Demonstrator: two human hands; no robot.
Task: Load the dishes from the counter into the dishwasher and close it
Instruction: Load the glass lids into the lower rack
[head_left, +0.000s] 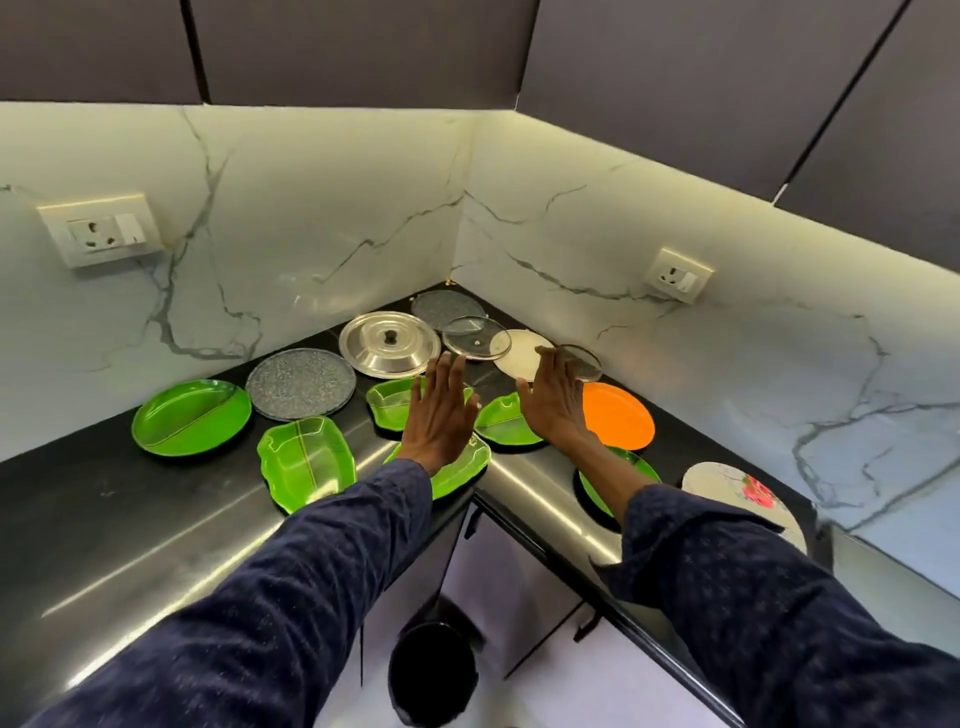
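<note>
I have a dark L-shaped counter (130, 519) in front of me, wrapping round an inside corner under marble-patterned walls, and the dishes are all spread over it. Both arms in dark blue sleeves reach out over the corner.

The biggest pieces on the left run are a round green divided plate (191, 417), a speckled grey plate (300, 383) just behind it, and a leaf-shaped green tray (306, 462) nearer to me. A steel lid (389, 343) with a dark knob lies further back, with a second speckled grey plate (448, 310) deep in the corner. On the right run I see an orange plate (618, 415), a white plate with a red flower print (743, 493) near the edge, and a white disc (524, 353) towards the back.

My left hand (441, 410) hangs palm down over the green leaf trays in the middle, fingers straight and spread, the tips just short of a glass lid (475, 338); I cannot tell whether they touch it. It holds nothing.

My right hand (553, 400) is also flat, fingers extended, with the tips at the rim of a second, smaller glass lid (584, 360). Whether it is actually gripping that rim I cannot tell.
</note>
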